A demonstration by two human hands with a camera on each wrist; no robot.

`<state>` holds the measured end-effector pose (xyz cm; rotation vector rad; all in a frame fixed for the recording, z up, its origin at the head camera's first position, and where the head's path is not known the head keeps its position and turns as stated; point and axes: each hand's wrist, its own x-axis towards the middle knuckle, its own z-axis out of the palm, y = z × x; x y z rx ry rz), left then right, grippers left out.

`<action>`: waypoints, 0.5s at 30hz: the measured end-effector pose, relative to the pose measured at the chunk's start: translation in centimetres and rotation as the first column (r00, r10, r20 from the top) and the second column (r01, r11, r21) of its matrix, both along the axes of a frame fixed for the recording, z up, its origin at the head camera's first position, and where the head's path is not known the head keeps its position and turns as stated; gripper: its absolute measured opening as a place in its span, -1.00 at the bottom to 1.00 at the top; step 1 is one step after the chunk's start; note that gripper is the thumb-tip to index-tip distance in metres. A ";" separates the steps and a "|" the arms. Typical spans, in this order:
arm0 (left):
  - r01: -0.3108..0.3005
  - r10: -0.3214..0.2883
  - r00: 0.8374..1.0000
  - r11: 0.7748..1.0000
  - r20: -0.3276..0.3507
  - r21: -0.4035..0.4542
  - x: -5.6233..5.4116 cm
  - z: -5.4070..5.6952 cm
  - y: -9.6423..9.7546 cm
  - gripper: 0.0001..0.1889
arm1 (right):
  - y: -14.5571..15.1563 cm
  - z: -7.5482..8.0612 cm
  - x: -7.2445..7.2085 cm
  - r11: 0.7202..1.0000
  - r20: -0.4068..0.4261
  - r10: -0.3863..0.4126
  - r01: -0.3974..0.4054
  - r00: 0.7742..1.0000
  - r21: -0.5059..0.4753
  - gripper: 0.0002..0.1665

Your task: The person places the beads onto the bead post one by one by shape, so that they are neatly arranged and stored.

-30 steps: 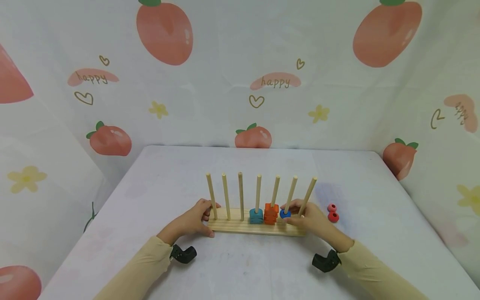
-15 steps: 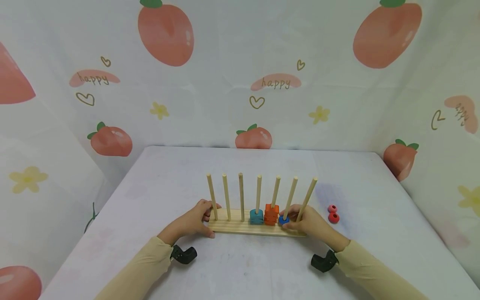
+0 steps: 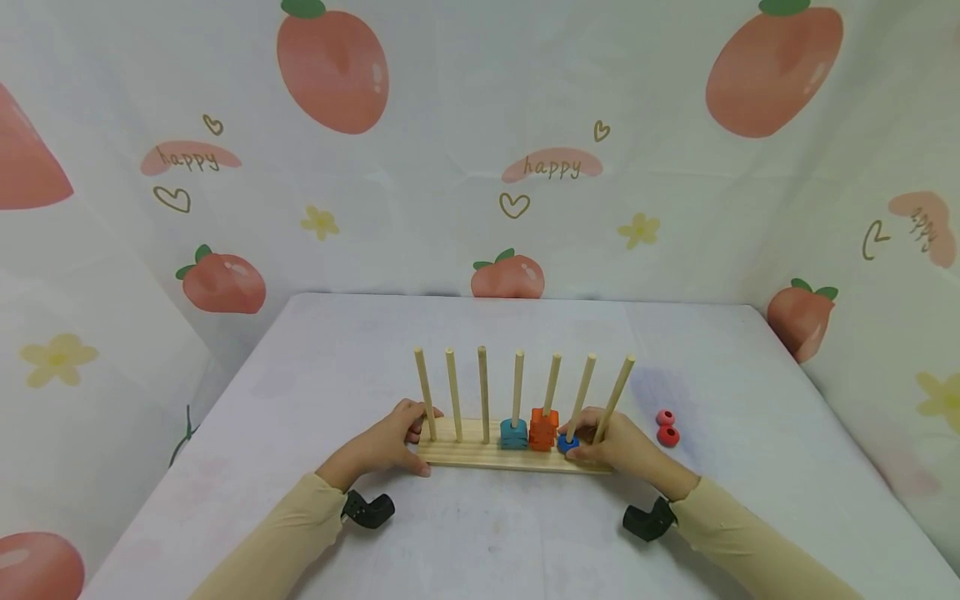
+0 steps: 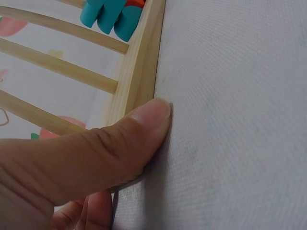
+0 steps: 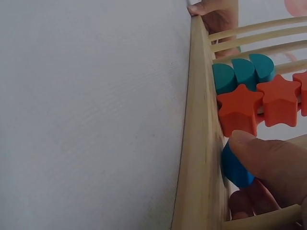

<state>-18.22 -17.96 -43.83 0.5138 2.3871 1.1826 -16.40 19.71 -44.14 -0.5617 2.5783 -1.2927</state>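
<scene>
A wooden peg board (image 3: 480,454) with several upright pegs lies across the table. My left hand (image 3: 386,440) grips its left end, the thumb (image 4: 144,120) against the front edge and the fingers behind. On the second peg from the right, a blue block (image 5: 235,167) sits down at the base. My right hand (image 3: 622,440) pinches this block, thumb in front, other fingers partly hidden behind. Left of it, star-shaped orange blocks (image 5: 240,108) are stacked on one peg. Half-round teal blocks (image 3: 513,434) fill the lower part of the neighbouring peg.
Right of the board, a pink bead (image 3: 665,417) and a red bead (image 3: 668,436) lie close together on the white table (image 3: 487,533). The pegs (image 3: 483,392) on the board's left side bear no blocks. A printed cloth (image 3: 420,208) hangs behind the table.
The blue block has slid down its peg to the board, with my right hand moving down along with it. My left hand stays on the board's left end.
</scene>
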 end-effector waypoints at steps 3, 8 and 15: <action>0.000 0.000 1.000 1.000 0.000 -0.001 0.0 0.0 0.0 -0.13 | 0.0 0.0 0.0 1.000 -0.001 0.005 -0.005 1.000 0.002 -0.78; 0.000 0.000 1.000 1.000 0.001 0.004 0.0 0.0 0.0 -0.15 | 0.0 0.1 0.1 1.000 0.014 0.010 -0.010 1.000 -0.008 -0.78; 0.006 -0.006 1.000 1.000 -0.010 0.004 0.0 0.0 0.0 -0.15 | 0.0 0.1 0.0 1.000 0.025 0.004 -0.003 1.000 -0.008 -0.76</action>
